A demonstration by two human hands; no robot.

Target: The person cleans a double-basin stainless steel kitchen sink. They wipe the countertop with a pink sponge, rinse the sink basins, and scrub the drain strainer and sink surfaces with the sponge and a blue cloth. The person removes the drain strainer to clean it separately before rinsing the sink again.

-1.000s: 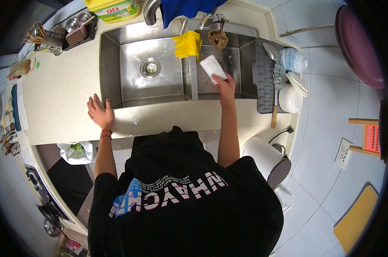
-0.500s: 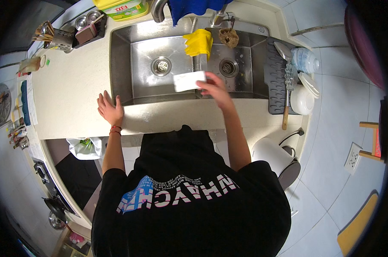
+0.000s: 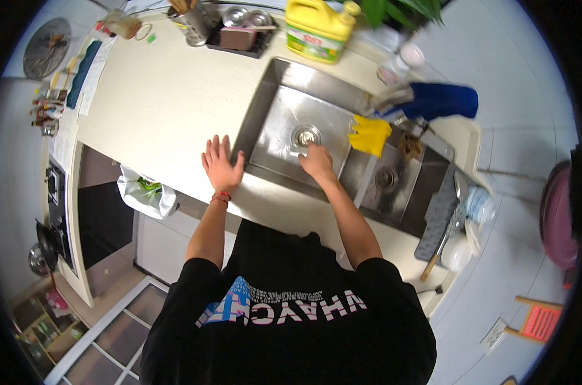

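Observation:
My left hand (image 3: 221, 168), with a red band at its wrist, lies flat on the pale countertop just left of the sink, fingers spread. Over the left basin (image 3: 284, 122) of the steel sink reaches my right hand (image 3: 318, 163). Its index finger points at the round drain (image 3: 305, 136), and the tip overlaps the drain's near edge. The other fingers curl under; whatever they may hold is hidden. A yellow rubber glove (image 3: 370, 135) hangs over the divider between the basins. Beside it, a brown scrubber (image 3: 409, 147) is at the right basin (image 3: 393, 192).
A yellow jug (image 3: 320, 29) stands behind the sink, near a blue cloth (image 3: 442, 101) by the tap. Right of the sink, a grey mat (image 3: 440, 215) carries a long-handled utensil and white bowls (image 3: 456, 252). Below the counter at left sits a white bag (image 3: 146, 194).
My view has swung left, so the sink appears tilted. My right hand has moved from the divider to the left drain; the white block it held is out of sight. The left hand remains on the counter.

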